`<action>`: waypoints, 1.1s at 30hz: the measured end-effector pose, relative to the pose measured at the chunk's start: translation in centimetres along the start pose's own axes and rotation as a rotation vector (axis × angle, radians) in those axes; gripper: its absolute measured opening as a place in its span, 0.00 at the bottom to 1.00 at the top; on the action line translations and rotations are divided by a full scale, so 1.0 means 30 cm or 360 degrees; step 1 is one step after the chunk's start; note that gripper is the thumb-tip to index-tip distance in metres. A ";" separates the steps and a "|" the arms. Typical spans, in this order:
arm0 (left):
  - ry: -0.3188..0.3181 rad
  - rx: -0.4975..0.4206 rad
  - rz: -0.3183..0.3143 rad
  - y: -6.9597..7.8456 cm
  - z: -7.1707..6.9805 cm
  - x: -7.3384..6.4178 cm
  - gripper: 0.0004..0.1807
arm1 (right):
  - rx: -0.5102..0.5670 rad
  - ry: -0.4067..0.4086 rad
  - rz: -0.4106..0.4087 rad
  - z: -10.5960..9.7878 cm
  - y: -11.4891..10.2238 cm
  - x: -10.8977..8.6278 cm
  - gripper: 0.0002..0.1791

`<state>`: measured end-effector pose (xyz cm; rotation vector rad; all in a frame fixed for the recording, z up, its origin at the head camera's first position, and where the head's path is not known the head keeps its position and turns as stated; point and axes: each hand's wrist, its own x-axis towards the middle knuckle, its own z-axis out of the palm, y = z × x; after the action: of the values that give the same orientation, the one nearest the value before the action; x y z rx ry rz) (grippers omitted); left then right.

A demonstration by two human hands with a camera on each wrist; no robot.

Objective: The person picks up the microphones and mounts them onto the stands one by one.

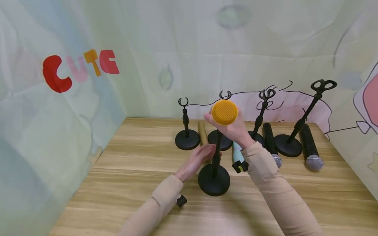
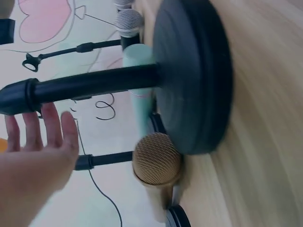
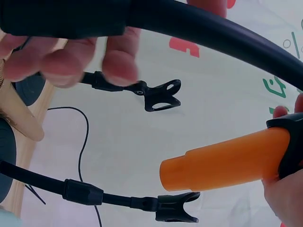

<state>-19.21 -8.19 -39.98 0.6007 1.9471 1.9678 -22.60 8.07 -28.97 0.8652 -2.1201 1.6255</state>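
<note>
My right hand (image 1: pixel 237 129) grips an orange microphone (image 1: pixel 224 112) high over the table, its mesh head toward the head camera. In the right wrist view, its handle (image 3: pixel 227 161) passes through the black clip (image 3: pixel 289 142) of a microphone stand. This stand's round base (image 1: pixel 214 180) is nearest to me, in front of the other stands. My left hand (image 1: pixel 195 160) is beside the stand's post (image 2: pixel 94 85), fingers extended and partly hidden behind it in the left wrist view.
Behind stand several more black stands (image 1: pixel 187 139). Among them lie a gold microphone (image 1: pixel 202 131), a pale teal one (image 1: pixel 237 152) and two black ones (image 1: pixel 268 137) with silver heads. Printed cloth (image 1: pixel 177 32) walls the wooden table (image 1: pixel 133 157) at the back and sides.
</note>
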 end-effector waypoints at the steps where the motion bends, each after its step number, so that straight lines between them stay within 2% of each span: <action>1: -0.0056 0.0017 0.0013 -0.004 -0.003 -0.004 0.26 | 0.0000 -0.0004 -0.0007 -0.001 -0.001 -0.002 0.12; 4: -0.0182 0.0092 0.0022 -0.018 -0.010 -0.012 0.25 | 0.0023 0.0011 -0.0045 -0.006 0.004 -0.015 0.17; 7: -0.0259 0.0181 0.0006 -0.034 -0.015 -0.017 0.26 | 0.0085 0.0049 -0.0089 -0.014 0.014 -0.032 0.29; 10: -0.0285 0.0269 -0.0008 -0.055 -0.020 -0.017 0.28 | 0.0163 0.0080 -0.0162 -0.024 0.027 -0.056 0.42; 14: -0.0308 0.0384 0.0006 -0.081 -0.026 -0.020 0.29 | 0.0127 0.0117 -0.0275 -0.031 0.048 -0.093 0.59; 16: -0.0326 0.0432 0.0009 -0.091 -0.027 -0.021 0.27 | 0.0095 0.0131 -0.0303 -0.031 0.060 -0.112 0.64; 23: -0.0386 0.0589 0.0021 -0.107 -0.020 -0.025 0.25 | 0.0108 0.0180 -0.0302 -0.030 0.107 -0.168 0.66; 33: -0.0331 0.0805 0.0071 -0.125 -0.016 -0.025 0.17 | 0.0260 0.0255 -0.0272 -0.011 0.182 -0.254 0.60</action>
<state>-19.09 -8.87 -43.77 0.9351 2.3116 1.3588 -20.33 11.28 -37.48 0.9054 -1.7757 1.7330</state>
